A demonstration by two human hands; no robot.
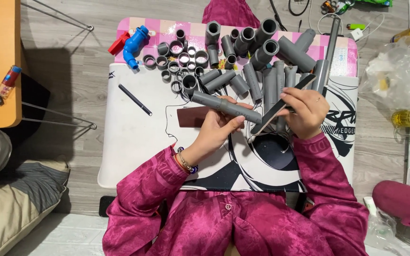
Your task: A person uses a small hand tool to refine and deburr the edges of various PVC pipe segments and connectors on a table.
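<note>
over the white board (129,142), left hand (219,125) around grey pipe (226,107), right hand (307,111) gripping file (281,105)

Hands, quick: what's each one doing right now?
Left hand: closed around a grey pipe, held level over the board.
Right hand: closed on a flat dark file, its tip near the pipe's end.

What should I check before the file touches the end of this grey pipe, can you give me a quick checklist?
1. Left hand grips the grey pipe around its middle: ok.
2. Right hand holds the file: ok.
3. File tip close to the pipe's right end: ok; touching or apart, cannot tell.
4. Pipe end free of fingers: ok.
5. Loose pipe pieces lie behind the hands, clear of them: ok.
6. Pipe end's edge condition: cannot tell.
</note>
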